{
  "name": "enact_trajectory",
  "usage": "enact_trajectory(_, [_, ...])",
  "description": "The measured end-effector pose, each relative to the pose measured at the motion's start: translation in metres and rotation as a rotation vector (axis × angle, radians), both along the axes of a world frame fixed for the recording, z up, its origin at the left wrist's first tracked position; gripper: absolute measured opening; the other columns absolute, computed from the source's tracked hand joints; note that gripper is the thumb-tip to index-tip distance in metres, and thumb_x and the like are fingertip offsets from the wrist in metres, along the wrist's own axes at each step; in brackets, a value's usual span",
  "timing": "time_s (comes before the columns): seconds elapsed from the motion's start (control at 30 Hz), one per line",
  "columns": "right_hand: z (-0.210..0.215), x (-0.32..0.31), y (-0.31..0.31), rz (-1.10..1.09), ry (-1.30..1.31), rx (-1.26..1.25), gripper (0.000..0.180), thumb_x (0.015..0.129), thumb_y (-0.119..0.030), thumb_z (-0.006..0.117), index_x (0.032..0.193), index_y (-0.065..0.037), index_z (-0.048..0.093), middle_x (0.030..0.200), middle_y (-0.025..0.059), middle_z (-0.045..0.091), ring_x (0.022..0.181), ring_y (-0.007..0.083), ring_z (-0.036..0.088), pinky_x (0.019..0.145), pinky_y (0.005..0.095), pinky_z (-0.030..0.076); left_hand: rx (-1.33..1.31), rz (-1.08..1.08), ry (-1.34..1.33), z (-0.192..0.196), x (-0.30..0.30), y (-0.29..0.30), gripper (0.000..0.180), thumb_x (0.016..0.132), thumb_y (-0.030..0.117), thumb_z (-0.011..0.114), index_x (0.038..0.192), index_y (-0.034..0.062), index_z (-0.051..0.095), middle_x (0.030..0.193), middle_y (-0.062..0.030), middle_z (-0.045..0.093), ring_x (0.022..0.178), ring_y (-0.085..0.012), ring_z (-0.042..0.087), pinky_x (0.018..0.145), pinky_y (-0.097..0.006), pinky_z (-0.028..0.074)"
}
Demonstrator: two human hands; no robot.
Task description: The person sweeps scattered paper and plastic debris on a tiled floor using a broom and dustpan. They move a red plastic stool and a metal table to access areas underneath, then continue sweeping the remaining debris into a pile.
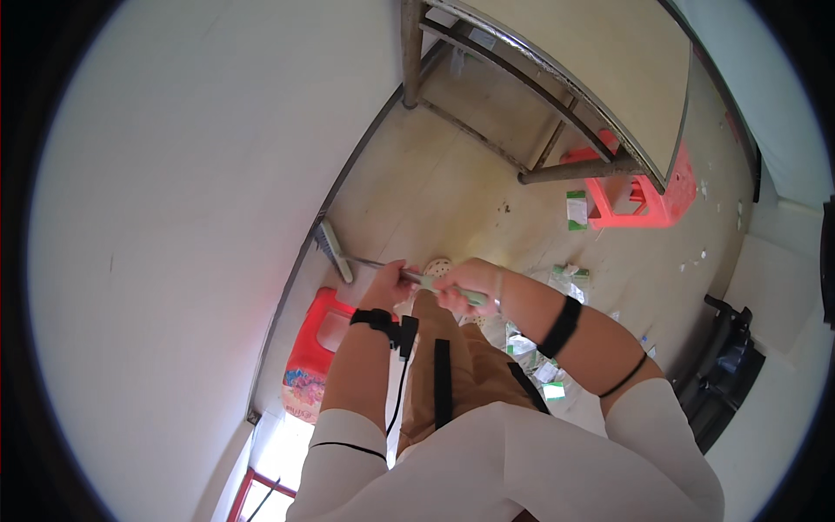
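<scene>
A broom [370,262] with a pale green grip slants across in front of me. Its light-coloured head with dark bristles [333,252] reaches the floor at the foot of the left wall. My left hand [389,284] is closed round the handle's middle. Higher up, my right hand [470,283] grips the pale green end, which sticks out past the fist. Part of each hand's fingers is hidden by the handle or the other fingers.
A red stool [303,357] stands by the wall at lower left. Ahead right is a metal-legged table [609,52], with another red stool [678,196] beneath its edge. Green-and-white packets [577,211] and clear plastic litter [565,283] lie on the floor. A black object [722,365] stands far right.
</scene>
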State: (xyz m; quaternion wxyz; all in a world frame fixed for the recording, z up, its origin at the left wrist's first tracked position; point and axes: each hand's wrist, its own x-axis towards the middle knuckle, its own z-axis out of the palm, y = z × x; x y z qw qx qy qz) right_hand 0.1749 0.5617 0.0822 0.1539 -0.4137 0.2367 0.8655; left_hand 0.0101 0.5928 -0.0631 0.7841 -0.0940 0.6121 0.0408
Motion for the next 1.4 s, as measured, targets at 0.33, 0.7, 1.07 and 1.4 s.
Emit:
enact_trajectory(0.33, [0.074,0.006,-0.089,0.131,-0.227,0.122,0.014,0.070,-0.014,0.045,0.063,-0.003,0.041,0.055,0.0032,0.040,0.040,0.0061,0.037,0.031,0.0176,0.029,0.055,0.038,-0.087,0.066,0.015,-0.074,0.015,0.074,0.013,0.037,0.068,-0.0003,0.041,0.056,-0.0120,0.047,0.050,-0.0219,0.049,0.046,-0.033,0.044])
enact_trajectory(0.7, [0.020,0.001,-0.078,-0.305,-0.152,-0.018,0.010,0.070,-0.010,0.045,0.068,-0.002,0.038,0.057,0.0039,0.039,0.039,0.0065,0.034,0.029,0.0176,0.025,0.139,-0.121,-0.079,0.003,0.033,-0.036,0.016,0.074,0.012,0.039,0.074,-0.0034,0.041,0.057,-0.0113,0.048,0.052,-0.0214,0.050,0.043,-0.029,0.041])
enact_trajectory(1.07, [0.051,-0.024,-0.095,-0.375,-0.206,0.005,0.009,0.072,-0.012,0.045,0.073,-0.006,0.038,0.060,0.0020,0.039,0.041,0.0054,0.033,0.030,0.0163,0.025,0.223,-0.130,0.007,0.079,0.048,-0.043,0.016,0.075,0.017,0.042,0.071,0.0019,0.041,0.052,-0.0084,0.045,0.042,-0.0186,0.044,0.040,-0.030,0.040])
enact_trajectory(1.4, [0.064,0.004,-0.120,-0.550,-0.198,0.000,0.010,0.073,-0.013,0.043,0.072,-0.006,0.036,0.059,0.0022,0.038,0.041,0.0058,0.033,0.031,0.0169,0.025,0.212,-0.295,-0.102,0.068,0.083,-0.075,0.012,0.068,0.002,0.045,0.071,0.0027,0.034,0.048,-0.0070,0.039,0.038,-0.0147,0.040,0.035,-0.028,0.037])
